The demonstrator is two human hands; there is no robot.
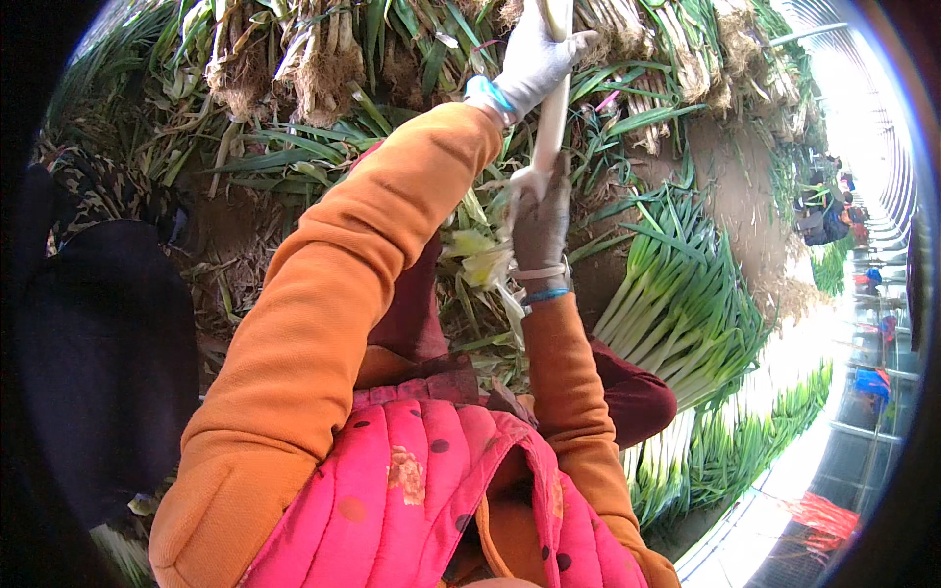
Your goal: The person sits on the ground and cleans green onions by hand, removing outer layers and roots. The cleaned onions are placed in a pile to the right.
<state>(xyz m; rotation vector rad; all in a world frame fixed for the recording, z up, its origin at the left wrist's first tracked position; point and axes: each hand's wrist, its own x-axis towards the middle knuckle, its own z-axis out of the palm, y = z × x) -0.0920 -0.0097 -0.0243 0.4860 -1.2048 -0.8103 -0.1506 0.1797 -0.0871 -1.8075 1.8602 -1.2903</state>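
Gloved and stretched toward the top of the view, my left hand (pixel 535 62) is around the upper part of a pale stalk (pixel 552 121), likely a leek or large green onion. Lower down, my right hand (pixel 542 220), in a dirty grey glove, grips the stalk's lower end. Blurred pale yellow-green leaf scraps (pixel 481 257) hang just left of my right wrist. The stalk's top end runs out of the frame. Bundles of unpeeled stalks with roots (pixel 323 81) lie beyond my hands.
Cleaned green stalks (pixel 676 294) are piled at right by my knee, with more rows (pixel 724 448) behind. Leaf litter (pixel 294 154) covers soil. A person in dark clothing (pixel 117 353) is close at left; other people (pixel 827 213) are far right.
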